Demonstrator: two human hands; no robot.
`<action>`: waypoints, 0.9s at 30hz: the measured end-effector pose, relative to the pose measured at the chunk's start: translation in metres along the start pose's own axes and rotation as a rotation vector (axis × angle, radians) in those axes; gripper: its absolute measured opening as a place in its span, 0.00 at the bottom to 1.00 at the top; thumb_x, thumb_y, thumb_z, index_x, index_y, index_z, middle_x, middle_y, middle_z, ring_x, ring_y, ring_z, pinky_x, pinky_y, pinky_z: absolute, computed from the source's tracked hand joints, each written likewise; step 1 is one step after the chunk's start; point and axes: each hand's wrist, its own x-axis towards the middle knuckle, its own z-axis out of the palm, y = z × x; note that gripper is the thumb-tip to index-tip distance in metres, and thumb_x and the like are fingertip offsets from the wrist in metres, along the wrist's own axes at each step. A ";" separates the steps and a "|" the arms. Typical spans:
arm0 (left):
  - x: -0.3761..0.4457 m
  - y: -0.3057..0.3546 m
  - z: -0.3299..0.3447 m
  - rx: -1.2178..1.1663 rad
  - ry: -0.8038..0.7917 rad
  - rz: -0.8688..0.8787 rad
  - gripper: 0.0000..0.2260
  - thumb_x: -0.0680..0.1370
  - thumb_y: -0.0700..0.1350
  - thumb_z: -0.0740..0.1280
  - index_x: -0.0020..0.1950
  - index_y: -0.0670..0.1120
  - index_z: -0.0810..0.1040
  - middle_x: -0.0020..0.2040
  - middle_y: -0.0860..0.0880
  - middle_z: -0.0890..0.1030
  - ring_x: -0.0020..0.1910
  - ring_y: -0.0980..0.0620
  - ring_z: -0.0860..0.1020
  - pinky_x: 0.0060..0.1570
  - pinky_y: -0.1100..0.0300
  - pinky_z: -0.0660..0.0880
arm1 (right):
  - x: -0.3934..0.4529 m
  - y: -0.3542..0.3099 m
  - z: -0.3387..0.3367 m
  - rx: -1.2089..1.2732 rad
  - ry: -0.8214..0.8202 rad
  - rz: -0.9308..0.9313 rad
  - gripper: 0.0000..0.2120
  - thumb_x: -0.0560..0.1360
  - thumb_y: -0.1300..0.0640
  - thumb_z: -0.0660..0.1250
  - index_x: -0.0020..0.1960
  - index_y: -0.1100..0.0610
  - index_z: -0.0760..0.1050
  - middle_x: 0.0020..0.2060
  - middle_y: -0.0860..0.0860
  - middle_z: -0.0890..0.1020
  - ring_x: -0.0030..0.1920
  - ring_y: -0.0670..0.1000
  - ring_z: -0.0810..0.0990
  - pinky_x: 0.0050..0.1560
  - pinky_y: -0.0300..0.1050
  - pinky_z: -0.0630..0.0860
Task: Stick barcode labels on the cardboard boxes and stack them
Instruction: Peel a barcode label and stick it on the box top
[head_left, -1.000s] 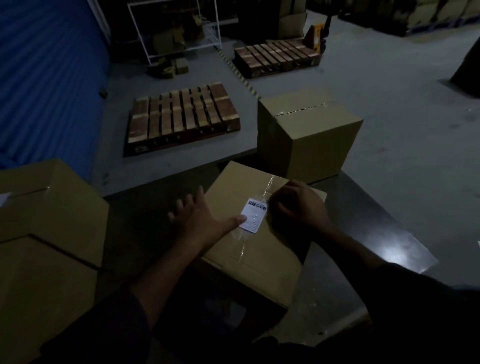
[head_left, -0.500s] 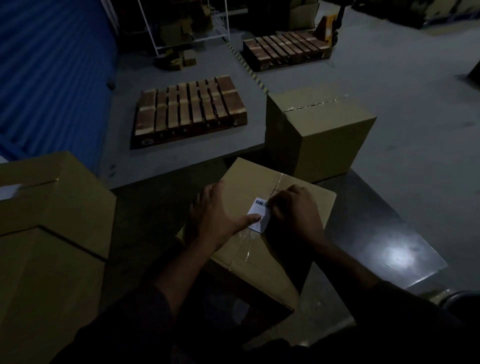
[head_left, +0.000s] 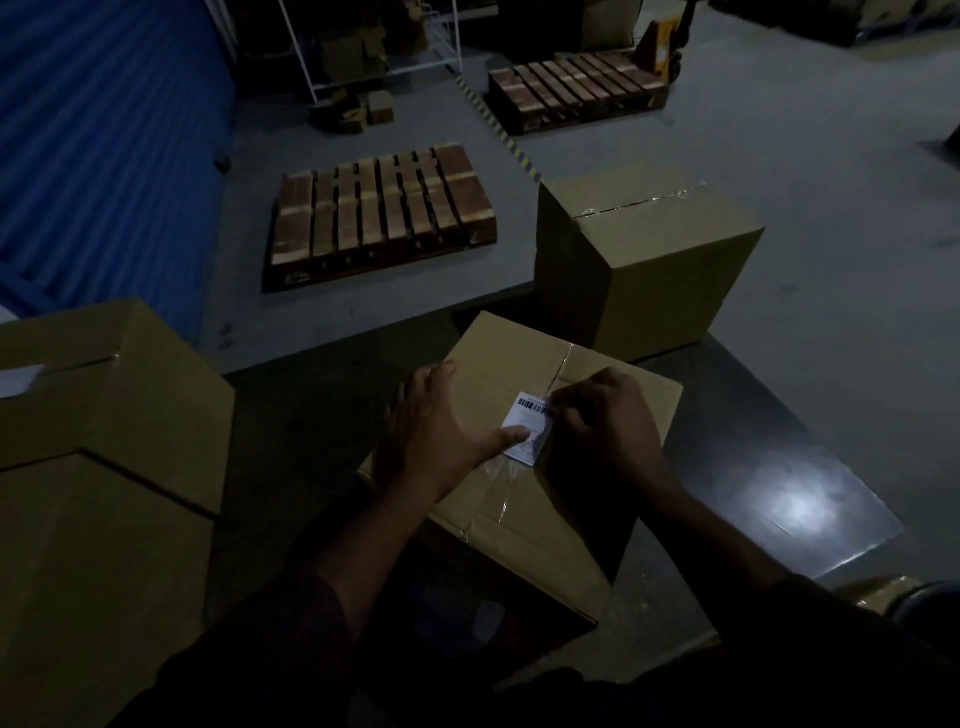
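The left hand (head_left: 436, 431) lies flat and open on the box (head_left: 524, 499), fingers spread toward its far left edge, thumb stretched out sideways with its tip pressing the lower part of the label (head_left: 530, 428). The right hand (head_left: 613, 421) is curled, knuckles up, its fingertips at the label's upper right edge by the barcode; in this dim light it looks like a pinch on that edge, though the fingers may only be pressing.

Against a second ago, the left thumb has slid from the label's left edge onto its face, and the right hand has closed in over the label's right side, hiding part of it. The box has kept its place on the table (head_left: 779, 467).

The label sits on the taped seam of the box top, between the two hands and touched by both. A second box (head_left: 644, 260) stands just beyond, and a stack (head_left: 104, 467) rises at the left.
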 end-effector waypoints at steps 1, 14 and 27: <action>0.000 0.000 0.000 0.000 0.000 0.000 0.57 0.62 0.80 0.71 0.83 0.54 0.57 0.82 0.48 0.60 0.79 0.44 0.61 0.77 0.42 0.61 | 0.000 0.000 0.000 -0.013 -0.011 -0.009 0.09 0.78 0.52 0.67 0.54 0.49 0.85 0.46 0.46 0.74 0.51 0.49 0.72 0.51 0.49 0.72; 0.000 -0.003 0.001 0.000 0.034 0.014 0.58 0.60 0.84 0.68 0.82 0.54 0.59 0.81 0.48 0.63 0.78 0.46 0.63 0.76 0.42 0.62 | 0.000 0.000 -0.005 0.038 -0.016 -0.013 0.07 0.79 0.54 0.68 0.49 0.52 0.85 0.43 0.46 0.76 0.48 0.50 0.74 0.49 0.52 0.75; -0.001 -0.003 0.002 -0.016 0.051 0.012 0.59 0.58 0.84 0.68 0.81 0.54 0.60 0.80 0.49 0.64 0.77 0.46 0.64 0.75 0.44 0.64 | -0.002 -0.001 -0.007 0.048 -0.022 0.004 0.07 0.78 0.57 0.69 0.46 0.55 0.86 0.44 0.51 0.78 0.48 0.52 0.75 0.49 0.51 0.74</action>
